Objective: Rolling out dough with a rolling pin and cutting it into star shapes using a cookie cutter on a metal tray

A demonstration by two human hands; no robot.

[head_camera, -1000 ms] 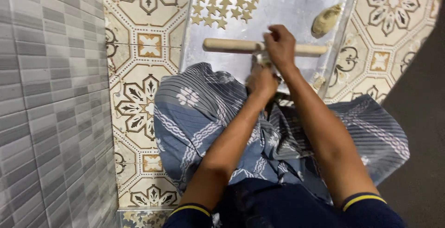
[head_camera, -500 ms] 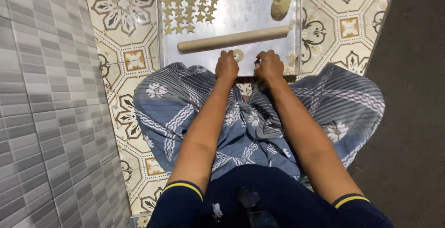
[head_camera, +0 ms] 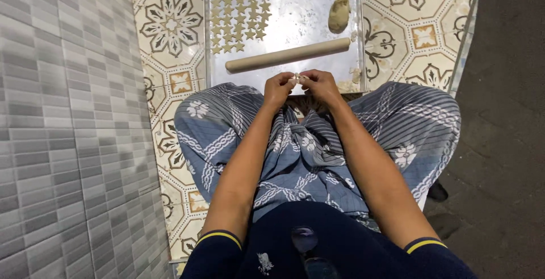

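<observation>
My left hand (head_camera: 279, 87) and my right hand (head_camera: 321, 85) meet at the near edge of a metal sheet (head_camera: 295, 6), fingertips pinched together on a small piece of dough (head_camera: 297, 77). Just beyond them a wooden rolling pin (head_camera: 288, 55) lies across the sheet. Several star-shaped dough cutouts (head_camera: 238, 22) are laid in rows at the sheet's far left. A lump of dough (head_camera: 339, 13) rests at the far right. My crossed legs in a blue patterned cloth (head_camera: 318, 143) are below the hands.
The sheet lies on a patterned tile floor (head_camera: 170, 23). A grey tiled wall (head_camera: 62, 131) runs along the left. Dark ground (head_camera: 505, 114) lies beyond a step edge on the right.
Both hands drew back from the sheet to its near edge and came together, now pinching a small piece of dough. The view shifted so the sheet sits lower in frame.
</observation>
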